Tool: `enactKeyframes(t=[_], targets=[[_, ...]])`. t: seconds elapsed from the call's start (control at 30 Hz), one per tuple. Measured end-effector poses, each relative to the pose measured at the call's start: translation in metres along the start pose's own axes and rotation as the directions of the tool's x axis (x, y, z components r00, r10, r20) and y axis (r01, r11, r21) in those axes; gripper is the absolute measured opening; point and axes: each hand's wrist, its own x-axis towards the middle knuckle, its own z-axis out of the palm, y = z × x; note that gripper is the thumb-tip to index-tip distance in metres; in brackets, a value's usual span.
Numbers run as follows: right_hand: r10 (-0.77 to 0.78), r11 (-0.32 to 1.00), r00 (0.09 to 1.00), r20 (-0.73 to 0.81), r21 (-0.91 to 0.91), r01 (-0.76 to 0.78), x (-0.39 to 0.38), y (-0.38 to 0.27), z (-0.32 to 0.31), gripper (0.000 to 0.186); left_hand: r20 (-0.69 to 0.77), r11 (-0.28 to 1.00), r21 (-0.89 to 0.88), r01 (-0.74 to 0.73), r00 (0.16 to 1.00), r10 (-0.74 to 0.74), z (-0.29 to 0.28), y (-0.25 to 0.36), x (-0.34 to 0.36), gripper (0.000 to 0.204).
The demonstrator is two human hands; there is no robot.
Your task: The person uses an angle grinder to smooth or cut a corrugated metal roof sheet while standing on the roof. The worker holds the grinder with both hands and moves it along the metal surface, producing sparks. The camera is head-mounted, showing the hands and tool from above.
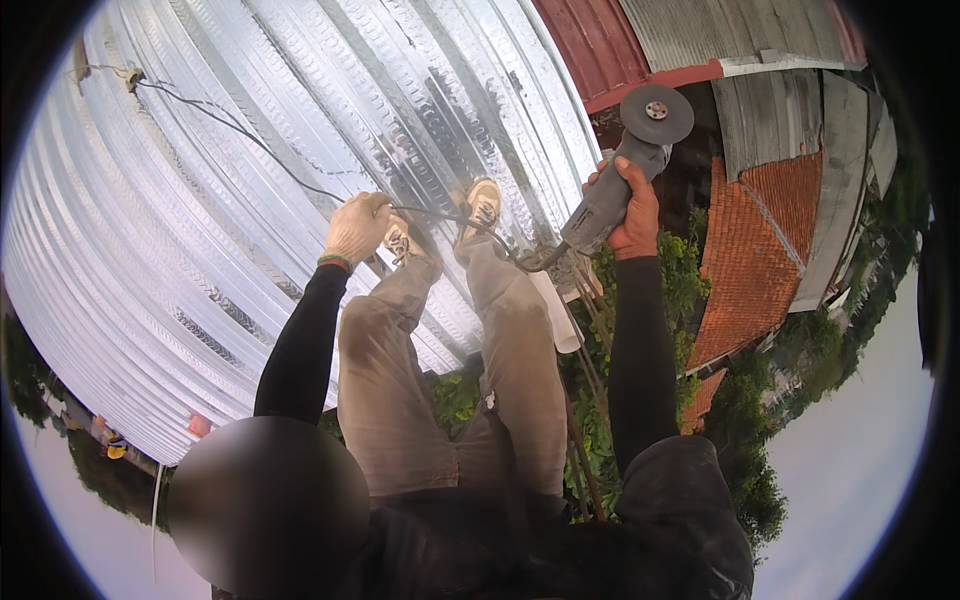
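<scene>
An angle grinder (600,205) with a grey body is gripped in my bare right hand (637,212), held out past the edge of the metal roof. Its dark cutting disc (658,115) points up and away from me; whether it spins I cannot tell. From the grinder's rear end a black power cord (430,211) loops across in front of my shins to my left hand (357,228). That hand wears a pale glove and is closed around the cord. Beyond it the cord runs on over the roof to the far left.
Under my shoes (484,205) lies a shiny corrugated metal roof (250,230). A cord joint (133,78) rests at the far left. Past the right edge are green plants (680,290), a white pipe (556,318), an orange tiled roof (745,255) and a red metal roof (595,45).
</scene>
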Motion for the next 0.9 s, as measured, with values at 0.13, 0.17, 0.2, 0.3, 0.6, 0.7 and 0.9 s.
enactKeyframes(t=[0.13,0.17,0.2,0.3,0.6,0.7,0.9], targets=[[0.001,1.0,1.0,0.001,-0.026,-0.001,0.074,0.061,0.003,0.035,-0.012,0.864,-0.465,-0.194,0.977,0.212,0.062,0.11,0.021,0.064],[0.038,0.999,0.999,-0.017,0.006,-0.038,0.09,0.08,-0.002,0.036,-0.065,0.828,-0.491,-0.271,0.959,0.275,0.081,0.126,0.026,0.067],[0.081,0.996,0.996,-0.02,0.049,-0.08,0.103,0.097,-0.005,0.036,-0.102,0.819,-0.481,-0.314,0.947,0.303,0.1,0.137,0.031,0.066],[0.153,0.977,0.988,-0.024,0.155,-0.147,0.136,0.138,-0.01,0.033,-0.011,0.783,-0.593,-0.189,0.974,0.227,0.131,0.151,0.053,0.066],[0.03,0.947,0.996,0.082,0.317,-0.054,0.206,0.178,-0.048,0.035,0.068,0.378,-0.924,-0.053,0.951,0.301,0.142,0.136,0.113,0.055],[0.051,0.902,0.97,0.238,0.406,-0.147,0.236,0.213,-0.081,0.036,0.2,0.489,-0.872,0.005,0.916,0.349,0.16,0.123,0.138,0.054],[-0.103,0.961,0.978,0.179,0.273,0.051,0.295,0.237,-0.129,0.033,0.264,0.3,-0.948,0.108,0.793,0.548,0.228,0.097,0.222,0.041]])
